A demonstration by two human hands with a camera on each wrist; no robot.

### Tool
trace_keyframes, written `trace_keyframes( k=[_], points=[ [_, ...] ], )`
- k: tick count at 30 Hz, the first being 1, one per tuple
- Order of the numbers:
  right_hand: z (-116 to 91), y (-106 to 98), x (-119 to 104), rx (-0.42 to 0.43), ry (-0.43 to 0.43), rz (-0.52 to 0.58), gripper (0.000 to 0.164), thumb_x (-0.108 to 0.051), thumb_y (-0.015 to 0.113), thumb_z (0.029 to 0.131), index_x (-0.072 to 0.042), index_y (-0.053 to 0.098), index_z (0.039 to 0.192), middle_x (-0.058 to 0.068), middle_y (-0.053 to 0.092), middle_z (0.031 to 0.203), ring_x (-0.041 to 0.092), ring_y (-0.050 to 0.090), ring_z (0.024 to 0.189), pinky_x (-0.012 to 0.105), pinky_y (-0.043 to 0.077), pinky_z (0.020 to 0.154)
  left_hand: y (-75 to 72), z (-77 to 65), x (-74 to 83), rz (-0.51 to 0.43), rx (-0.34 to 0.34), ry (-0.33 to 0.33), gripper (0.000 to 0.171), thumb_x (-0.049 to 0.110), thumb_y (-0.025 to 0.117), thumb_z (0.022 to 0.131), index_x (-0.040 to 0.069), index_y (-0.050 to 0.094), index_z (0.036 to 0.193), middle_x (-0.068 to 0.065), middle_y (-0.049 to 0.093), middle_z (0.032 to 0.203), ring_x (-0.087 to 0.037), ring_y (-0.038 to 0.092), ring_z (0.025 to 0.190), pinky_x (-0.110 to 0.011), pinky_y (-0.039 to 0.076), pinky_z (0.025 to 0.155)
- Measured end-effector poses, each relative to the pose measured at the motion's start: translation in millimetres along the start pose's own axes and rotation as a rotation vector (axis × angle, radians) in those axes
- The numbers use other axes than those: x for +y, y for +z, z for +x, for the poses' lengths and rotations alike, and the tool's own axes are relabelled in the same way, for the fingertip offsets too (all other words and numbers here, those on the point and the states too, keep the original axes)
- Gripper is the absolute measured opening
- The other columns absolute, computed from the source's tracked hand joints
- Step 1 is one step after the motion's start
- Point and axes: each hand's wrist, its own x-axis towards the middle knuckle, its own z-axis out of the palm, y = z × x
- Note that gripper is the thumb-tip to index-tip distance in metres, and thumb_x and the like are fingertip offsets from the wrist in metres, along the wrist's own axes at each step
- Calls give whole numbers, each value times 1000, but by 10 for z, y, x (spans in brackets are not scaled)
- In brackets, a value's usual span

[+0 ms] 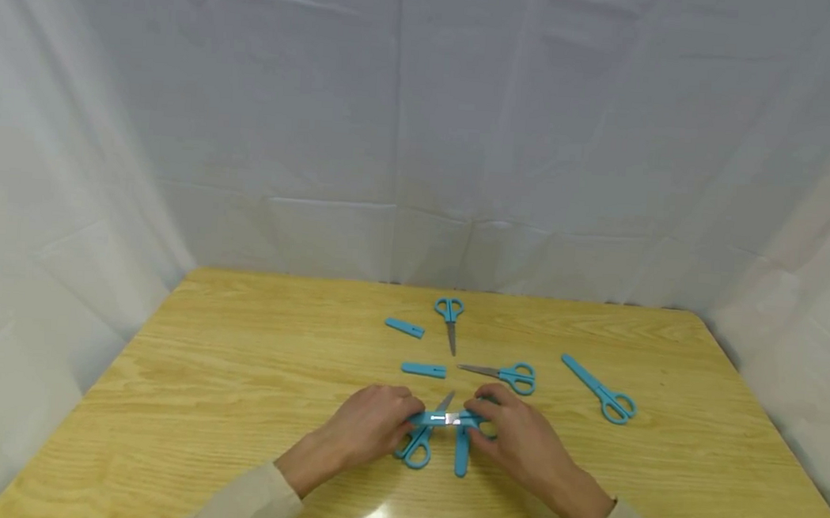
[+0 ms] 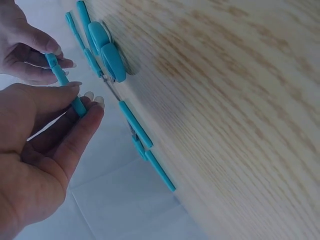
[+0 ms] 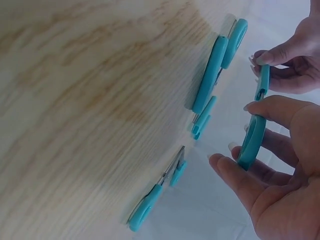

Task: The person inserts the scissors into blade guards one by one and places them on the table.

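My left hand (image 1: 375, 421) pinches a blue blade cover (image 1: 432, 419) between thumb and fingers. Opposite it, my right hand (image 1: 523, 444) grips the blue handles (image 3: 252, 142) of a pair of scissors. The scissors' blade lies partly inside the cover, with a short silver stretch showing between the two hands. Both are held level above the table. Beneath them lie another pair of uncovered scissors (image 1: 417, 452), blade pointing away, and a loose blue cover (image 1: 462, 455). The held pieces partly hide these two.
Farther back on the wooden table (image 1: 275, 337) are two uncovered scissors, one upright in view (image 1: 450, 313) and one sideways (image 1: 519, 378). Two loose covers (image 1: 404, 327) lie left of them. Covered scissors (image 1: 598, 389) rest at the right. White sheeting (image 1: 420, 172) hangs behind.
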Motion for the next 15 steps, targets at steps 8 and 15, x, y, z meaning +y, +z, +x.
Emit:
trace_keyframes(
  k=[8,15],
  points=[
    [71,-44,-26,-11,-12,-24,25,-16,77,81,-10,72,104,5,58,111,13,61,85,25,52,64,-28,18,23,36,25,-6,15,10,73,84,9,70,98,0,67,89,-11,63,77,-24,52,67],
    [86,-25,-50,11,-35,-39,25,-15,79,79,-9,72,103,6,59,110,15,61,86,26,53,65,-15,11,15,36,35,4,15,9,73,83,7,70,98,-1,67,89,-12,63,78,-26,52,68]
  ],
)
